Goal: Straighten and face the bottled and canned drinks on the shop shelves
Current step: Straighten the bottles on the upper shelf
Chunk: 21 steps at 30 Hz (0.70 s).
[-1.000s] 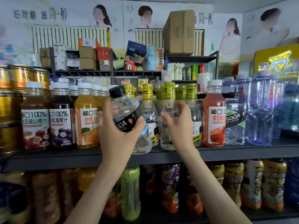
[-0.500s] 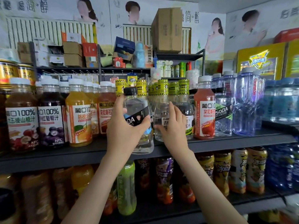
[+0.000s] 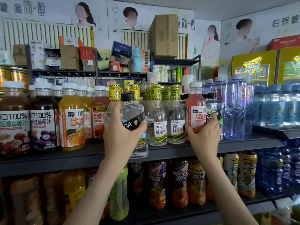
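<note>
My left hand (image 3: pixel 121 135) grips a clear soda bottle (image 3: pixel 135 117) with a black cap and black label, held in front of the middle shelf's edge (image 3: pixel 73 157), tilted slightly left. My right hand (image 3: pixel 203 135) is wrapped around the lower part of a red juice bottle (image 3: pixel 195 111) with a white cap that stands on the shelf. Between the two hands stand two clear honey-water bottles (image 3: pixel 168 125) with yellow striped caps, labels facing out. A second soda bottle (image 3: pixel 214 109) stands just right of the red juice.
Juice bottles (image 3: pixel 43 120) in brown, purple and orange line the shelf's left. Tall clear water bottles (image 3: pixel 235 111) and blue packs (image 3: pixel 279 108) stand at the right. Iced-tea bottles (image 3: pixel 178 182) fill the lower shelf. Boxes sit on upper racks behind.
My right hand has moved right from the honey-water bottles to the red juice bottle and taken hold of it. My left hand keeps holding the soda bottle, now more upright.
</note>
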### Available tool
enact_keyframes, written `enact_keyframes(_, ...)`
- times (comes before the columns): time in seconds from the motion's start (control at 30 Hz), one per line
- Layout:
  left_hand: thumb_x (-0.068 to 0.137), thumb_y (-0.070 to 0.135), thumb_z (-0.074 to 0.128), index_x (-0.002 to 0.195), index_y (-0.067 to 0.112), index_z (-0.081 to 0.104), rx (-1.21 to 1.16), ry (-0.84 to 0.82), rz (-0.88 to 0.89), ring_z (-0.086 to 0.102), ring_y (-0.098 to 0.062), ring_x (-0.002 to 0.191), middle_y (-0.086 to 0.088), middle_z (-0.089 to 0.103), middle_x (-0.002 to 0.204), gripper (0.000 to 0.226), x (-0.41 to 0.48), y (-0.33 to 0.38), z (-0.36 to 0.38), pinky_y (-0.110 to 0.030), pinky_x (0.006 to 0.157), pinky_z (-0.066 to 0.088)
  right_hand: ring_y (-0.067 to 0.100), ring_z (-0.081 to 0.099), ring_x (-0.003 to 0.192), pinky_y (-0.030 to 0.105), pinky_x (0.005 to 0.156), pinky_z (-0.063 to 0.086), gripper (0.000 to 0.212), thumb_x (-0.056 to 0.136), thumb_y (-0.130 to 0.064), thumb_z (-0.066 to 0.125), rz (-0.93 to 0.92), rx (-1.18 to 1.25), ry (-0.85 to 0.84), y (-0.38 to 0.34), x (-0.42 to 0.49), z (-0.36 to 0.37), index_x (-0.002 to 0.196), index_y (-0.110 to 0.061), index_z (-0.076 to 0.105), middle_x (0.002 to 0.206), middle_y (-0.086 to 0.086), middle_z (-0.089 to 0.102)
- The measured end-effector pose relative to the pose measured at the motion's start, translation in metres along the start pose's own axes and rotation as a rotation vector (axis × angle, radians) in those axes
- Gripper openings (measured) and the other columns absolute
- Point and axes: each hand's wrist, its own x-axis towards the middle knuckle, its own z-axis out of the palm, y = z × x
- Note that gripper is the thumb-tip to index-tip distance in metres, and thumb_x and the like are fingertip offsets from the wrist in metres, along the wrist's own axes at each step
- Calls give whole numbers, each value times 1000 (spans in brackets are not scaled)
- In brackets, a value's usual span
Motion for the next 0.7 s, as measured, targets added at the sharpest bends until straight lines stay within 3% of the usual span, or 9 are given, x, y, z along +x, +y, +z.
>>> enact_keyframes(0.13, 76, 45, 72, 145, 31, 26, 3, 15, 2, 53, -19, 110, 2, 52, 125, 85, -1, 5, 4, -30, 82, 44, 38, 44, 109, 46, 88, 38, 68, 78, -37, 74, 8, -4, -110, 12, 9, -2, 121, 5, 43, 116, 23, 49)
enact_keyframes(0.23, 76, 45, 72, 145, 31, 26, 8, 12, -14, 54, -19, 108, 1, 52, 126, 84, -2, 8, 5, -29, 79, 42, 39, 49, 104, 46, 81, 45, 67, 75, -39, 75, 45, 10, -161, 13, 13, -2, 115, 4, 43, 111, 21, 50)
enact_keyframes(0.53, 78, 45, 70, 145, 33, 24, 4, -11, -21, 49, -15, 108, 0, 50, 131, 83, -5, 15, 0, -27, 78, 38, 36, 45, 106, 48, 90, 43, 66, 68, -33, 76, 116, 73, -127, 10, 8, -5, 114, 2, 46, 110, 18, 50)
enact_keyframes(0.7, 76, 46, 71, 144, 35, 25, 20, -1, -13, 47, -10, 104, 6, 50, 125, 83, -4, 12, -11, -25, 77, 36, 21, 39, 92, 32, 75, 34, 56, 73, -34, 74, 78, 153, -121, -5, -6, -22, 113, -5, 49, 105, 13, 50)
